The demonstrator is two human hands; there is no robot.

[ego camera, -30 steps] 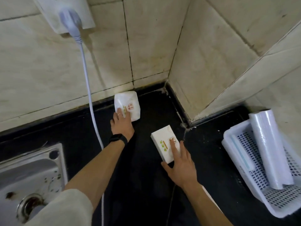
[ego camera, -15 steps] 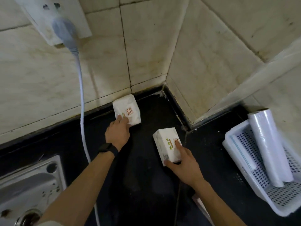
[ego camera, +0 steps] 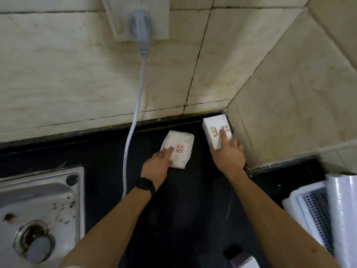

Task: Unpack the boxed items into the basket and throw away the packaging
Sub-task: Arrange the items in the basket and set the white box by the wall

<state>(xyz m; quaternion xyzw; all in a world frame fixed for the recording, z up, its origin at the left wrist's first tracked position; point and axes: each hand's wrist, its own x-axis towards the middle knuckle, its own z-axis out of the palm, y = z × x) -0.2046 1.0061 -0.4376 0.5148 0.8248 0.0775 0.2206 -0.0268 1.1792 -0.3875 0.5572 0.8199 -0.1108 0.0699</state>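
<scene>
On my feed, a black counter (ego camera: 183,219) meets tiled walls (ego camera: 67,74). There is a steel sink (ego camera: 38,190) at left and a white basket (ego camera: 301,200) with a film roll (ego camera: 343,209) at right. The right hand (ego camera: 228,155) grasps the white printed box (ego camera: 212,128) lying in the corner, index finger along its top. The left hand (ego camera: 160,163) pinches the near end of the crumpled white packet (ego camera: 179,144) just beside it.

Domestic kitchen, worn. Stainless sink (ego camera: 38,200) with a stained drain (ego camera: 33,242) set flush into a black stone worktop (ego camera: 183,219), and cream tiled wall (ego camera: 67,74) with dirty grout wrapping the corner behind it. Wall socket (ego camera: 116,20) above the worktop with a grey plug (ego camera: 140,28) in it and its cable (ego camera: 133,132) hanging down beside the sink; perforated white plastic basket (ego camera: 313,213) at right holding a roll of clear film (ego camera: 343,219).
</scene>
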